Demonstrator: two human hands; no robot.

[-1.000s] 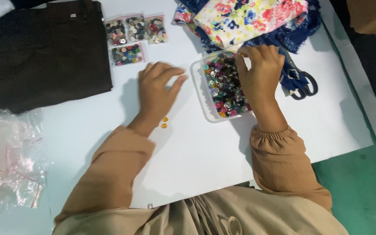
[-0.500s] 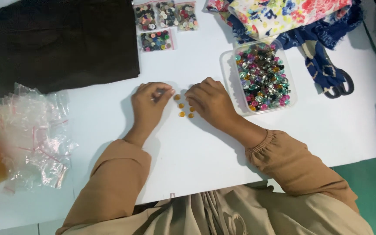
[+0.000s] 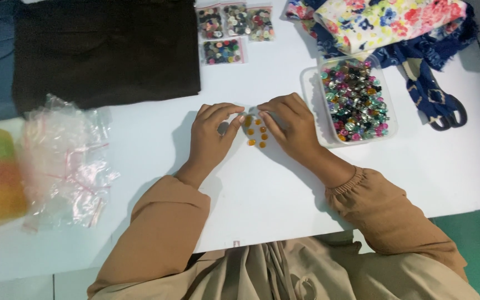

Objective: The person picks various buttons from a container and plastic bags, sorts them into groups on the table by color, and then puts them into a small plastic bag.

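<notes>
Orange buttons (image 3: 256, 132) on white table (image 3: 156, 139), both hands (image 3: 211, 135) (image 3: 290, 125) touching them, apparently pinching nothing.

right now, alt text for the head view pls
Two hands, left hand and right hand, meet over a few small orange buttons on a white table. A clear tub of mixed buttons sits to the right, dark folded cloth upper left.

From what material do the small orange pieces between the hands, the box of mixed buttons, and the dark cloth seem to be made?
Orange buttons: probably plastic; they look glossy and slightly translucent, but too small to be sure. Box: clear, thin plastic, since the white table shows through its wall. Dark cloth: woven fabric, matte, with soft folded edges; the fibre cannot be told.
</notes>
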